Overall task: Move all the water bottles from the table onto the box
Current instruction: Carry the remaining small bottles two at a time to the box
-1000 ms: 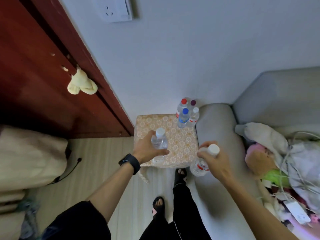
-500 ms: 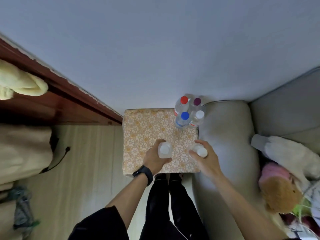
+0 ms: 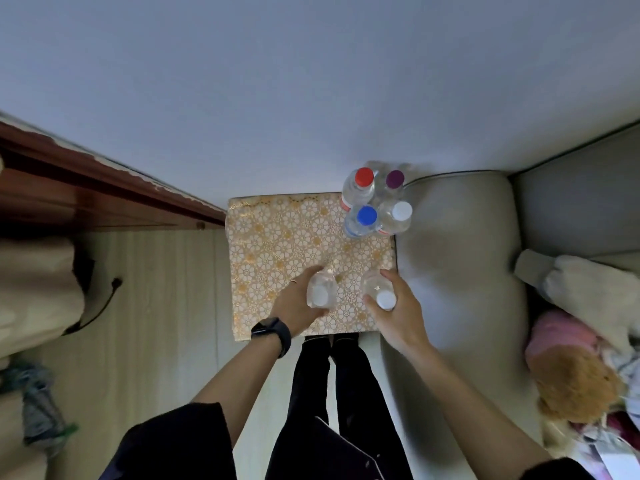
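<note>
Bottles fill both our hands in the head view. Our left hand, with a black watch on its wrist, curls fingers and thumb round a clear left bottle with a white cap. Our right hand wraps the right bottle, also white-capped, in the same way. Both stand upright over the near half of the patterned box, side by side with a small gap between them; we cannot tell whether their bases touch its top.

Beyond the two grips, at the box's far right corner, four more stand packed together: a red-capped bottle, a purple-capped bottle, a blue-capped bottle and a white-capped bottle. Just right of the right grip runs the grey sofa arm, against the box's side. Left of the left grip, past the box's edge, lies the pale wooden floor. Well to the right of both grips we see a brown stuffed toy on the sofa.
</note>
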